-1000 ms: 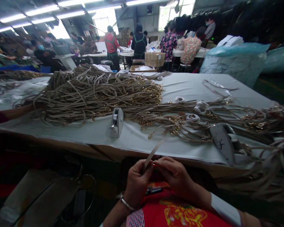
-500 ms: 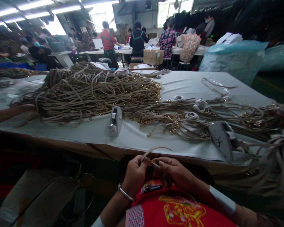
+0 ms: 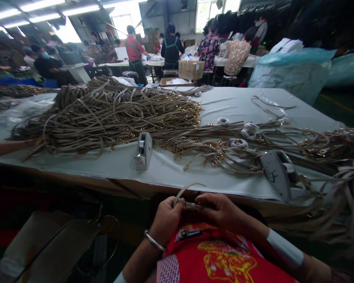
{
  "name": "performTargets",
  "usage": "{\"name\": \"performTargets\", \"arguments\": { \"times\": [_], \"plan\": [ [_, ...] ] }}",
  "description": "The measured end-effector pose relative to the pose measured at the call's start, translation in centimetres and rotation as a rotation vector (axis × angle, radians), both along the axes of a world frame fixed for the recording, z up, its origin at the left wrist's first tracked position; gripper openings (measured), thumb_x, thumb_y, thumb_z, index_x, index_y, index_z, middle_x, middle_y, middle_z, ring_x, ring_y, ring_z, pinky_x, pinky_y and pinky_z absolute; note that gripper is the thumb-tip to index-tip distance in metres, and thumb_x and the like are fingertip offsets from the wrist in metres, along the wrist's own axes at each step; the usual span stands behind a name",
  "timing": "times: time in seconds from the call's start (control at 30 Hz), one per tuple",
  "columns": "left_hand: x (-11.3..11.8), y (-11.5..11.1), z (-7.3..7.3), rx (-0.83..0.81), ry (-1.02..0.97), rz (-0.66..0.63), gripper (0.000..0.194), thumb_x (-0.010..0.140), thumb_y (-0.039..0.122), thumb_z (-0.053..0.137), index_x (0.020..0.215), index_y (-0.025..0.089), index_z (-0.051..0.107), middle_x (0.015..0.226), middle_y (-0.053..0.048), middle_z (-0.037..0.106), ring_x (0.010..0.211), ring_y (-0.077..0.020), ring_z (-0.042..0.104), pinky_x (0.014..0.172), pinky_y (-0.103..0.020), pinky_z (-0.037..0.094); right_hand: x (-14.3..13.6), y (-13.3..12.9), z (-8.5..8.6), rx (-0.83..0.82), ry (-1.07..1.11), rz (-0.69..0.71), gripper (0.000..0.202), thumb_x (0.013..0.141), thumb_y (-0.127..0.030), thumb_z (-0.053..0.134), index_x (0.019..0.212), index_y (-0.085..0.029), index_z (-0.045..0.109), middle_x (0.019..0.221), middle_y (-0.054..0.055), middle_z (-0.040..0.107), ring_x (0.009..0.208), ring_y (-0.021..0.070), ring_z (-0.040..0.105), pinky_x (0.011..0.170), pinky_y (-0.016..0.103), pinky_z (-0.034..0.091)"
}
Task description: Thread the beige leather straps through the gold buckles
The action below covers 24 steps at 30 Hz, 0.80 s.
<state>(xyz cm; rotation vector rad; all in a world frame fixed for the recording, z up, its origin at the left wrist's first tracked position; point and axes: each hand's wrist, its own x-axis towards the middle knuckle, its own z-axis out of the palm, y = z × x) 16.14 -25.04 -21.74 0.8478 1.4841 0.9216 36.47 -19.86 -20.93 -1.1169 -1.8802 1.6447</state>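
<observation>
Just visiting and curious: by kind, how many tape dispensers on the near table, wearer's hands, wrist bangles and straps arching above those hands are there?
Tape dispensers: 2
Hands: 2
Silver bangle: 1
Arching strap: 1
Total: 6

Strap point(image 3: 181, 191) partly hidden by left fingers point(image 3: 179, 205)

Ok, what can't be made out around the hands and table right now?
All in the head view:
- Lower part of the held strap: hidden by the left hand.
- Small piece between the hands: too small and blurred.
- Right hand's grip: hidden by its own fingers.
- Co-worker's arm: cut off by the left edge.
</observation>
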Motion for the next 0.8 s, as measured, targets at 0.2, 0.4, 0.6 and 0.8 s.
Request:
{"name": "performTargets", "arguments": {
  "times": [0.2, 0.4, 0.6, 0.8],
  "plan": [
    [0.0, 0.1, 0.4, -0.036, -0.095, 0.071, 0.034, 0.077, 0.047, 0.068, 0.072, 0.015, 0.059, 0.054, 0.007, 0.045, 0.046, -0.0066, 0.032, 0.043, -0.019, 0.025, 1.0, 0.1, -1.2, -0.221, 0.06, -0.013, 0.024, 0.082, -0.038, 0.069, 0.09, -0.015, 0.073, 0.074, 0.002, 0.068, 0.062, 0.0125, 0.056, 0.057, 0.023, 0.043],
    [0.0, 0.1, 0.2, -0.072, -0.184, 0.092, 0.034, 0.074, 0.047, 0.071, 0.074, 0.015, 0.058, 0.047, 0.009, 0.041, 0.04, -0.0048, 0.028, 0.038, -0.018, 0.019, 1.7, 0.6, -1.5, -0.47, 0.19, 0.05, 0.035, 0.083, -0.044, 0.068, 0.101, -0.014, 0.069, 0.066, 0.002, 0.07, 0.05, 0.0098, 0.055, 0.051, 0.02, 0.039],
    [-1.6, 0.1, -0.8, -0.071, -0.199, 0.181, 0.04, 0.073, 0.052, 0.072, 0.07, 0.018, 0.053, 0.043, 0.012, 0.034, 0.036, -0.0032, 0.022, 0.035, -0.017, 0.014, 3.8, 1.5, -1.0, -0.622, 0.223, 0.136, 0.037, 0.077, -0.028, 0.074, 0.11, -0.012, 0.07, 0.076, 0.005, 0.074, 0.06, 0.0114, 0.064, 0.058, 0.02, 0.047],
    [-3.7, 0.3, -1.5, -0.058, -0.215, 0.26, 0.042, 0.07, 0.053, 0.075, 0.07, 0.018, 0.052, 0.044, 0.013, 0.032, 0.036, -0.0022, 0.022, 0.034, -0.015, 0.015, 6.6, 2.3, -2.9, -0.699, 0.403, 0.197, 0.047, 0.075, -0.016, 0.076, 0.121, -0.014, 0.066, 0.088, 0.008, 0.076, 0.074, 0.0158, 0.071, 0.067, 0.023, 0.053]
  ]
}}
